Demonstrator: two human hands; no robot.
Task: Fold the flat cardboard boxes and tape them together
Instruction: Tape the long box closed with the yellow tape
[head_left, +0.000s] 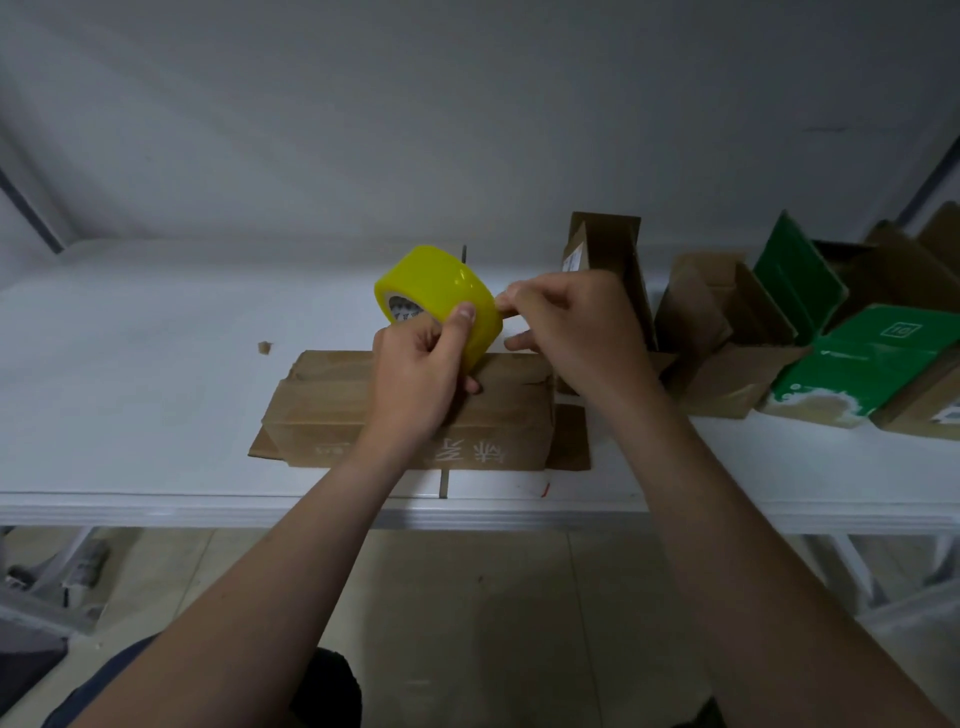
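Cardboard box (322, 410), brown and folded shut, lies on the white table (130, 364) straight ahead of me, near its front edge. Just above the box, my left hand (421, 369) grips a yellow tape roll (436, 283), thumb pressed on its outer face. My right hand (566, 327) pinches the roll's right edge between thumb and forefinger. Open brown boxes (722, 338) and a green box (862, 358) stand to my right.
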